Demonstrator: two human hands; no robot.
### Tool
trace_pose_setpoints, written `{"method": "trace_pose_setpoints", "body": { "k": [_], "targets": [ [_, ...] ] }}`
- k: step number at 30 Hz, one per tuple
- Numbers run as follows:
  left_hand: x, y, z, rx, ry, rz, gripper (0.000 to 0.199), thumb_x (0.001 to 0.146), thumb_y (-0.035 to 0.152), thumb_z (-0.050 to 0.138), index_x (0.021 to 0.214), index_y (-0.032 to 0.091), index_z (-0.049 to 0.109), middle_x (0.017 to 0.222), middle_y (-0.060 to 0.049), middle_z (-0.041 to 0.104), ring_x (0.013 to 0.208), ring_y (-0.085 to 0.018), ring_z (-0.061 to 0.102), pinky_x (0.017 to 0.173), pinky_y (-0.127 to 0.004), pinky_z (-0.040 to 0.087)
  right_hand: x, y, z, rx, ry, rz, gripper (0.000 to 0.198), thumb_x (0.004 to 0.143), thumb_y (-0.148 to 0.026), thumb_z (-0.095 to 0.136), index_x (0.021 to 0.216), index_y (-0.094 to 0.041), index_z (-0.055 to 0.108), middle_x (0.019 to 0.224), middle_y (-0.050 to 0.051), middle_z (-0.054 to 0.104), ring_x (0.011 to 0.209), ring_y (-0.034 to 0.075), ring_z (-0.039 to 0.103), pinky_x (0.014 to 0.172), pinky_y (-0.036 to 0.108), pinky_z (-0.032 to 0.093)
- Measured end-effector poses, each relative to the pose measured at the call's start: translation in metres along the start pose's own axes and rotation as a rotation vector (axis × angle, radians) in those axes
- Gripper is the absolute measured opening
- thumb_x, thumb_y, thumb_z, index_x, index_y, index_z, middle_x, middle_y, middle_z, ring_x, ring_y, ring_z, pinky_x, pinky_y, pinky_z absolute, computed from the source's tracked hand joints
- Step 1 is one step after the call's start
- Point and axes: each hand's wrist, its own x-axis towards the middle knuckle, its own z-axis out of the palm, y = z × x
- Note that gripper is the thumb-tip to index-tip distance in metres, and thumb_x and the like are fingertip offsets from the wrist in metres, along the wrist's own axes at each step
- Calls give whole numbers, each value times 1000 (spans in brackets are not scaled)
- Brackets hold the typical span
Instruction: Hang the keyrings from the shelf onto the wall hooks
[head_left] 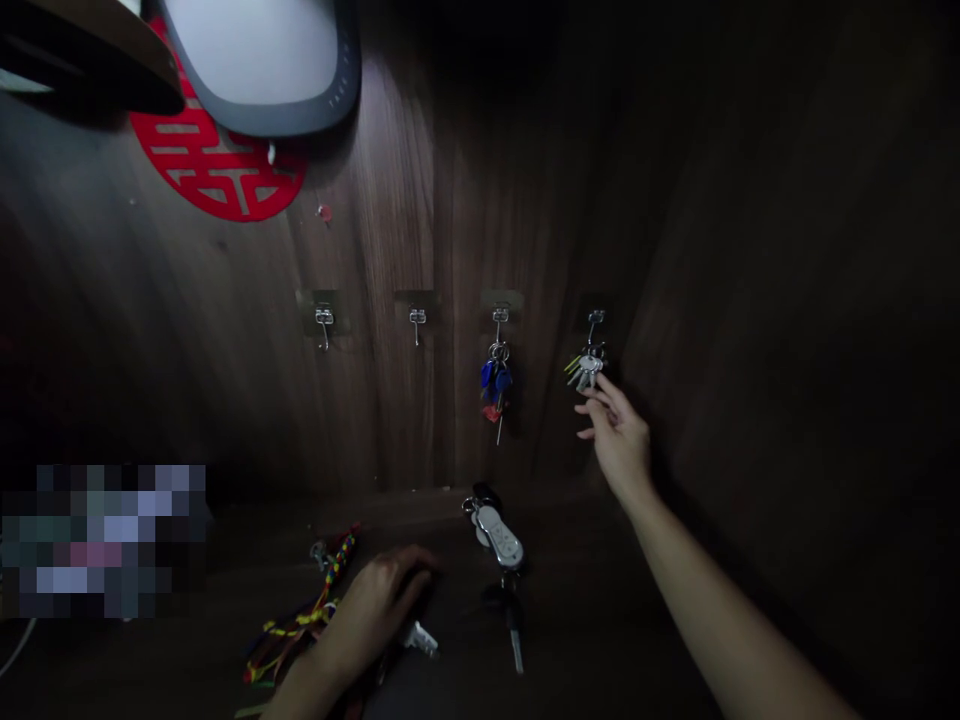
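My right hand [619,435] is raised to the rightmost wall hook [596,318], its fingers spread. Its fingertips are at the lower end of a bunch of keys [589,370] that hangs there; whether they touch it I cannot tell. Low on the surface rests my left hand [386,590], fingers loosely stretched. Beside its wrist lies a colourful braided cord [330,590], and a silver key [421,638] shows by the thumb, partly covered. To the right of that hand is a key set with a grey remote fob [501,538] and a black-headed key [514,635].
A key bunch with blue tags [495,378] hangs on the third hook [500,316]. Two hooks to the left, the first [323,318] and second [417,318], hold nothing. Above are a red cut-out decoration [232,185] and a grey-and-white device [262,60]. A blurred patch [105,545] covers the lower left.
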Motion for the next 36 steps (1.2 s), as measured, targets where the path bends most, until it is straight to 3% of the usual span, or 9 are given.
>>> {"method": "trace_pose_setpoints", "body": {
  "k": [9, 14, 16, 19, 21, 24, 29, 36],
  "targets": [
    [3, -9, -15, -22, 85, -10, 22, 88, 31, 45, 95, 26, 65, 97, 1, 71, 92, -17, 63, 84, -23, 44, -49, 7, 12, 19, -168, 103, 46, 81, -39, 53, 124, -23, 53, 109, 10, 65, 85, 18, 64, 49, 22, 53],
    [2, -8, -34, -24, 178, -91, 19, 84, 31, 49, 89, 25, 66, 92, 0, 71, 89, -19, 64, 81, -24, 43, -96, 0, 30, 22, -462, 127, 24, 83, -34, 51, 94, -19, 67, 90, 7, 69, 76, 18, 65, 54, 25, 52],
    [0, -7, -40, -18, 134, -124, 19, 82, 30, 50, 89, 23, 66, 89, 0, 71, 85, -18, 63, 77, -23, 43, -116, -9, 38, 1, -629, 26, 19, 84, -27, 50, 88, -21, 68, 87, 5, 68, 81, 18, 64, 65, 27, 52],
    [-6, -7, -42, -27, -59, -163, 22, 74, 27, 60, 94, 22, 66, 86, 1, 69, 81, -17, 62, 71, -22, 43, -143, -26, 46, -29, -889, -144, 21, 85, -17, 49, 91, -24, 68, 87, 2, 67, 83, 15, 63, 75, 26, 49],
    [-9, -6, -42, -22, -166, -157, 32, 64, 22, 67, 96, 21, 66, 91, 1, 66, 85, -18, 60, 73, -22, 43, -157, -36, 51, -50, -1040, -240, 23, 84, -14, 51, 95, -24, 68, 88, 2, 67, 85, 14, 61, 77, 25, 47],
    [-12, -5, -43, 14, -216, -148, 36, 59, 14, 65, 95, 21, 65, 98, 0, 63, 91, -18, 57, 79, -24, 42, -174, -42, 55, -108, -1206, -347, 23, 82, -15, 57, 99, -26, 67, 92, 1, 66, 90, 15, 59, 83, 26, 45],
    [-12, -9, -51, 23, -275, -191, 41, 58, 4, 46, 94, 19, 61, 92, 1, 64, 87, -16, 58, 76, -23, 43, -182, -31, 59, -229, -1275, -412, 19, 82, -20, 60, 99, -26, 65, 104, 0, 61, 97, 15, 55, 88, 26, 41],
    [-10, -28, -55, 181, -135, -207, 41, 58, 0, 40, 88, 19, 59, 93, -1, 66, 91, -16, 60, 78, -22, 42, -172, -20, 55, -354, -1217, -403, 12, 85, -14, 55, 87, -23, 62, 88, -2, 62, 87, 15, 54, 82, 27, 40]
  ]
}}
